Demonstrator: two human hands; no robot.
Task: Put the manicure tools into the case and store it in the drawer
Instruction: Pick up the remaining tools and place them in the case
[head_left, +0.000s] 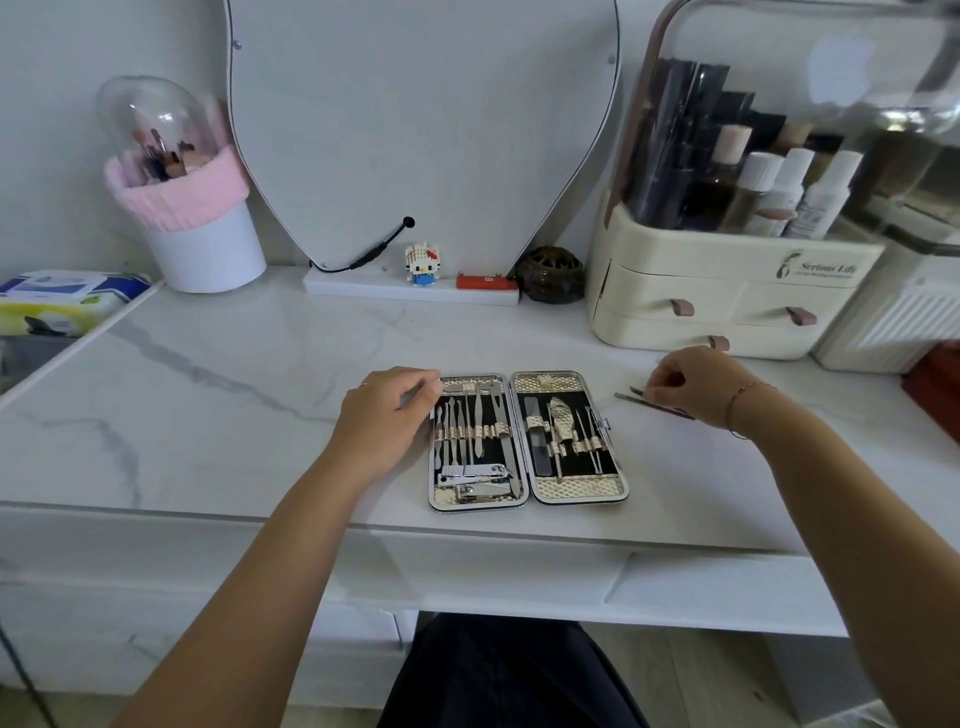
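Left hand (387, 415) touches open case (576, 486); right hand (696, 384) pinches slender tool (631, 399) nearby.

Your case (579, 486) shows gold lattice embossing around black panels; its tools (475, 475) are silver, the tweezers (631, 399) dark grey. Your tabletop (208, 389) is white marble with grey veins. The white brush holder (208, 254) has a ribbed pink band (176, 195), and the cream organizer (675, 291) has dusty-pink pulls (681, 307).

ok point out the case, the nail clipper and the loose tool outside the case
case (579, 486), head view, gold lower panel of right half
nail clipper (475, 474), head view, its lever
loose tool (629, 399), head view, its exposed tip
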